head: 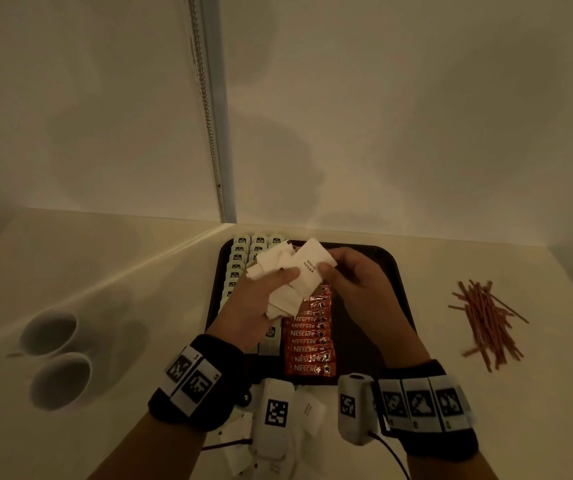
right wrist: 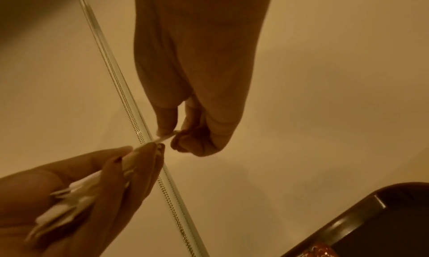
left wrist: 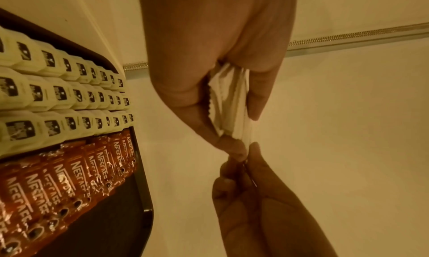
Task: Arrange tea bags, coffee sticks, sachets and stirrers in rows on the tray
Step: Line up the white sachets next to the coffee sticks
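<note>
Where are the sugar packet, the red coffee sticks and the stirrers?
sugar packet [head: 312, 268], head view, on its printed white face.
coffee sticks [head: 309, 348], head view, on the middle of the red row on the tray.
stirrers [head: 486, 317], head view, on the middle of the loose pile right of the tray.

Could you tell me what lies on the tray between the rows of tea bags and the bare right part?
In the head view, one row of red Nescafe coffee sticks lies between the tea bags and the tray's bare part.

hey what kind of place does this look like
Probably a hotel room or pantry tea-and-coffee station: a dark tray with rows of tea bags and Nescafe sticks, two white cups, loose stirrers.
</note>
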The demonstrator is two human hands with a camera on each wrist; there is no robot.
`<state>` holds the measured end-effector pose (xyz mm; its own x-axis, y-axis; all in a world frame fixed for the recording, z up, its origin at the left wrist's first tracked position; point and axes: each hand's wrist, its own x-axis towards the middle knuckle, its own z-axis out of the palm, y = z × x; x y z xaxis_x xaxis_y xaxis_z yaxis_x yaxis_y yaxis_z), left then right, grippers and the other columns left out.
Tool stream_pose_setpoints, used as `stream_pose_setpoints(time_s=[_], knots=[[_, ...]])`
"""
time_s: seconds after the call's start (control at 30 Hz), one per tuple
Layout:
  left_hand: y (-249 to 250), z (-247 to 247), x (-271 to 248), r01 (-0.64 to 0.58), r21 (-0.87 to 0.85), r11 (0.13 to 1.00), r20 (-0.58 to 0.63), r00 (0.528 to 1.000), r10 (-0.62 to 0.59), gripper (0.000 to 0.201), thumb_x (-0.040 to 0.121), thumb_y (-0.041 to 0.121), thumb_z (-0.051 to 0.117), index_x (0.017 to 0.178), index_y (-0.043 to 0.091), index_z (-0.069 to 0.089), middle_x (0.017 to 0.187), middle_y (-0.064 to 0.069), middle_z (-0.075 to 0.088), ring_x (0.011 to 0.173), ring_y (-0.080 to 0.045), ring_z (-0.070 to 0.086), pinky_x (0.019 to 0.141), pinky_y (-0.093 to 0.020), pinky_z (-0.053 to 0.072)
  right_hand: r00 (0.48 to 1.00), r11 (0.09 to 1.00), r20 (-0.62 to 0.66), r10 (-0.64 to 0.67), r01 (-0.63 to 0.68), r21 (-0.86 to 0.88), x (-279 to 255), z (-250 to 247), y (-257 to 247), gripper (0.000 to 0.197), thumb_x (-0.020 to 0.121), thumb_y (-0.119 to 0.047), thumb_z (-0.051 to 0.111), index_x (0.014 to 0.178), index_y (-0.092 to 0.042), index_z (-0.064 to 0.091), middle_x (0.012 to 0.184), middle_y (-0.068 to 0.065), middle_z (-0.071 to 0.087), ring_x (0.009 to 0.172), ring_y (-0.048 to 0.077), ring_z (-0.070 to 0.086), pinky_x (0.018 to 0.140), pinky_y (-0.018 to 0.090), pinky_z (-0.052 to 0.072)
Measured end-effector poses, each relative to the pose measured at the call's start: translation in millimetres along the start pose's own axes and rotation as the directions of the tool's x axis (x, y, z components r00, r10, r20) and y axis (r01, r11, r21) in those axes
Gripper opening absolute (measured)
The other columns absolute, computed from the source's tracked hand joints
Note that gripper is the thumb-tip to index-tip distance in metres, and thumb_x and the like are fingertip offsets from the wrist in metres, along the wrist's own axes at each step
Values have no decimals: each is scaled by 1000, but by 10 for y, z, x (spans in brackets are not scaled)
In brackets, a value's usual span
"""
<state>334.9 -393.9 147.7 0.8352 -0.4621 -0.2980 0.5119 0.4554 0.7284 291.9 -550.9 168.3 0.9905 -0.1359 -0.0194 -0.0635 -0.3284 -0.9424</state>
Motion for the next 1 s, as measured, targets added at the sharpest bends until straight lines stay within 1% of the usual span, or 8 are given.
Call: stream_pose_setpoints(time_s=[0.2,0.33,0.4,0.53,0.67,0.8,0.9,1.0], knots=[[-59,-14,18,-55,21,998,33,998,54,29,70,-2,69,91,19,69,87,-8,73,78,-23,69,56,-32,55,1000,979,6,15,-16,202,3,-50,-38,32,89,-9,57,118,-22,55,108,5,62,97,15,65,73,28,58],[-87,-22,22,-96,18,995,-57,994,97,37,71,-1,65,103,17,61,88,-4,73,82,-22,71,63,-38,58,994,976,104,16,-38,214,-21,-79,-34,52,88,-3,56,130,-32,46,108,4,59,98,13,64,74,26,56],[-95,-30,13,-92,8,996,-73,993,92,45,67,3,68,109,16,59,94,-6,70,87,-24,70,63,-38,57,997,975,73,21,-36,220,-27,-78,-24,48,88,-5,58,129,-28,47,109,4,60,99,15,65,73,27,57],[-132,-21,-23,-63,8,998,-39,997,64,37,67,9,68,103,17,63,96,-8,71,91,-26,69,66,-37,57,998,955,-59,3,14,297,-16,-97,-39,29,87,-6,58,113,-18,55,104,5,68,95,17,67,70,26,56],[-158,34,-40,-62,10,998,-86,994,63,52,67,10,71,118,11,59,111,-17,68,103,-35,65,77,-45,54,999,951,-46,-23,36,307,-4,-81,-47,26,88,-14,55,114,-17,56,99,3,70,93,15,68,71,25,55],[-177,44,-15,-84,-30,996,-108,991,81,43,70,8,68,112,12,60,107,-17,69,99,-35,67,75,-45,56,1000,963,-25,-10,17,268,-17,-46,47,19,87,-17,56,105,-15,61,98,3,69,90,16,68,70,27,57],[-205,4,28,-63,-99,993,-117,992,51,43,72,7,66,113,13,59,106,-15,70,95,-31,69,66,-39,58,997,942,-49,59,-39,333,17,-63,172,19,82,-23,59,99,-18,65,97,7,67,90,21,67,71,31,58],[-259,-145,38,88,-311,946,-150,979,-140,40,79,9,66,115,22,58,107,-9,70,90,-13,70,67,-28,56,978,913,-43,204,-174,369,131,-121,364,14,90,-18,54,100,-22,62,100,3,65,88,20,66,63,25,55]])
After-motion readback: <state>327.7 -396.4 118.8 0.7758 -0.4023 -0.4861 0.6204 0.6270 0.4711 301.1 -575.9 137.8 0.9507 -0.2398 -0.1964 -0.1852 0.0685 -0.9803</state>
